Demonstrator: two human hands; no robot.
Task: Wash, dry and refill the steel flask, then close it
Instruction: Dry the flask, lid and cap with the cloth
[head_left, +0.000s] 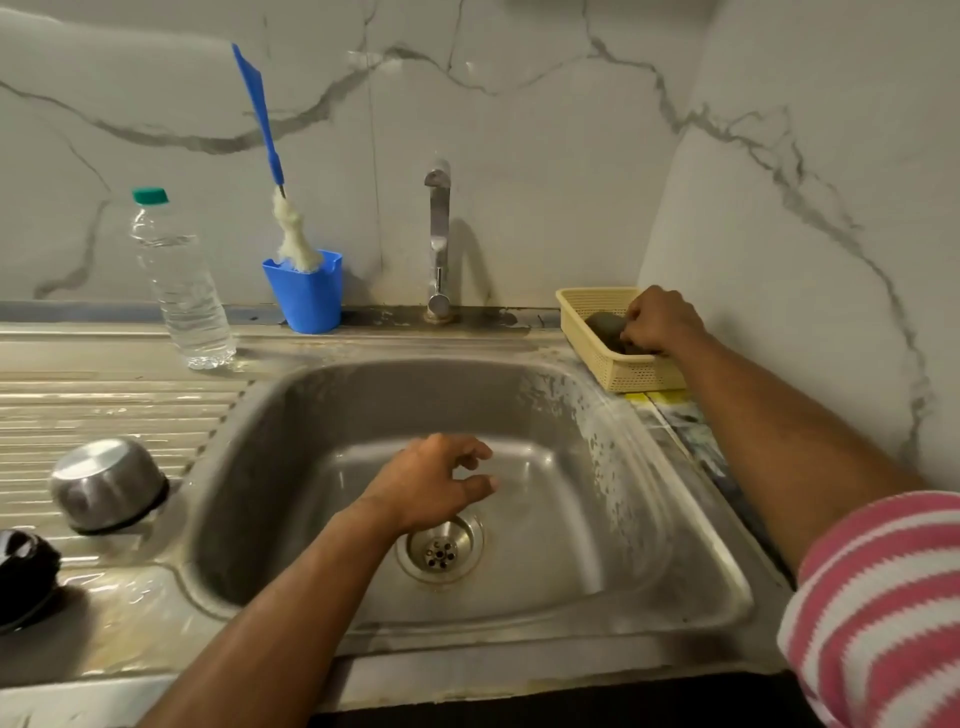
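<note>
A steel cup-shaped flask cap (106, 483) with a black rim stands mouth-down on the draining board at the left. A dark, shiny part (23, 574) lies at the far left edge; I cannot tell what it is. The flask's body is not in view. My left hand (434, 480) hovers over the steel sink (691, 566) above the drain, fingers loosely curled and holding nothing. My right hand (660, 319) reaches into a yellow plastic basket (631, 376) at the sink's back right corner, its fingers curled round a dark scrub pad (605, 325).
A tap (439, 239) stands behind the sink, with no water running. A clear water bottle (182, 291) with a green cap and a blue cup (306, 293) holding a blue-handled bottle brush (270, 156) stand at the back left. Marble walls close in behind and on the right.
</note>
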